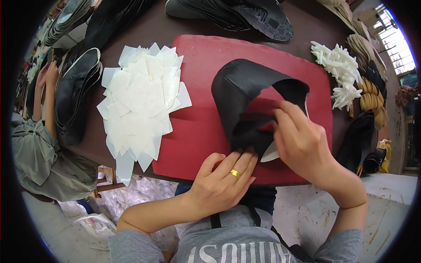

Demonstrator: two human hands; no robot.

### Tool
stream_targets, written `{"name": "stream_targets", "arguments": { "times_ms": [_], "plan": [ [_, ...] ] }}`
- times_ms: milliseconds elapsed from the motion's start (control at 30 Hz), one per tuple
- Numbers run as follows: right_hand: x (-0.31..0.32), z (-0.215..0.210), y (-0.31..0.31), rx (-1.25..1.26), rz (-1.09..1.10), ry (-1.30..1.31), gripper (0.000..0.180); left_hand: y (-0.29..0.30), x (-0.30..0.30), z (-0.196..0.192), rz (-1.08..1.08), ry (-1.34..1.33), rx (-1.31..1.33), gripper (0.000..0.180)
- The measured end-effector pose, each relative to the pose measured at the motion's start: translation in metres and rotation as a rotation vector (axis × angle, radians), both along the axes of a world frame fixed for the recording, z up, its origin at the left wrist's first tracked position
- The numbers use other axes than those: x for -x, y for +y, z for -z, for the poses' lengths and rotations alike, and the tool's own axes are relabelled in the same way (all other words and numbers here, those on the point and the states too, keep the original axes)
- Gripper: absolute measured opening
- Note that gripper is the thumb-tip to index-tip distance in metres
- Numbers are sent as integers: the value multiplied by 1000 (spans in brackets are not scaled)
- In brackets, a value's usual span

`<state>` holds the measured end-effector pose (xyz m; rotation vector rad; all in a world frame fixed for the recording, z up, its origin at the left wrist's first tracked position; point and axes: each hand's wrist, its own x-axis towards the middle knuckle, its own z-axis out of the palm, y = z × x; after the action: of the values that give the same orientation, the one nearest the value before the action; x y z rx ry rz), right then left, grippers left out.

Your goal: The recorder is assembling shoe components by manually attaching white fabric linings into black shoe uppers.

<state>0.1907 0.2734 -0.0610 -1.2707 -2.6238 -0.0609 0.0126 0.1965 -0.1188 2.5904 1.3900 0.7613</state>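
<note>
A black, curved shoe upper (230, 83) stands as a loop on a red mat (197, 52). My left hand (226, 182), with a gold ring on one finger, has its fingers close together and presses their tips on the upper's near edge. Over the loop's right side is my right hand (300, 138), its fingers curled in and partly blurred by motion. Whatever its fingertips may pinch is hidden from me. A pale edge of the upper's underside shows below the right hand. Left of the loop, a heap of thin white sheet pieces (138, 96) overlaps the mat.
Small white strips (337, 65) are piled right of the mat. Stacked dark shoe parts (258, 19) lie at the far edge, and more black uppers (76, 94) at the left. Another person's hands (50, 74) work there. Clear plastic bags (144, 197) are on the floor.
</note>
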Motion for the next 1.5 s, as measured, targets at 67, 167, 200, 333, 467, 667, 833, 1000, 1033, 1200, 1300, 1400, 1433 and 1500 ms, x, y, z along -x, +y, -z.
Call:
{"name": "stream_targets", "arguments": {
  "times_ms": [67,167,200,333,467,667,833,1000,1033,1200,1300,1400,1433,1500],
  "plan": [
    [-1,9,3,-15,-72,36,35,5,7,-3,35,-7,-49,24],
    [-6,15,4,-69,-275,127,35,20,19,-11,157,-46,-203,25],
    [-8,16,4,-69,-270,128,35,31,22,-24,104,43,-288,26],
    [-16,12,0,-3,-272,6,37,59,33,-48,145,594,-342,33],
    [-21,-10,16,222,-225,-141,39,41,31,-31,86,546,-204,35],
    [-18,5,9,85,-167,-187,40,32,10,-25,-39,257,64,32],
    [-9,3,6,-222,-159,64,37,31,17,-34,-45,296,75,42],
    [-16,22,6,-232,-285,15,36,34,32,-35,2,421,-40,39],
    [-14,21,7,-232,-285,14,36,36,33,-33,1,420,-40,39],
    [-2,6,11,-177,-232,-96,35,46,37,-29,0,368,56,34],
    [3,4,18,-233,-249,20,33,51,42,-30,39,359,70,31],
    [9,0,19,-273,-275,61,31,52,46,-30,51,363,72,30],
    [9,-1,19,-295,-289,62,30,52,47,-29,58,370,67,30],
    [8,-2,18,-340,-315,64,28,52,49,-28,71,384,57,31]
  ]
}}
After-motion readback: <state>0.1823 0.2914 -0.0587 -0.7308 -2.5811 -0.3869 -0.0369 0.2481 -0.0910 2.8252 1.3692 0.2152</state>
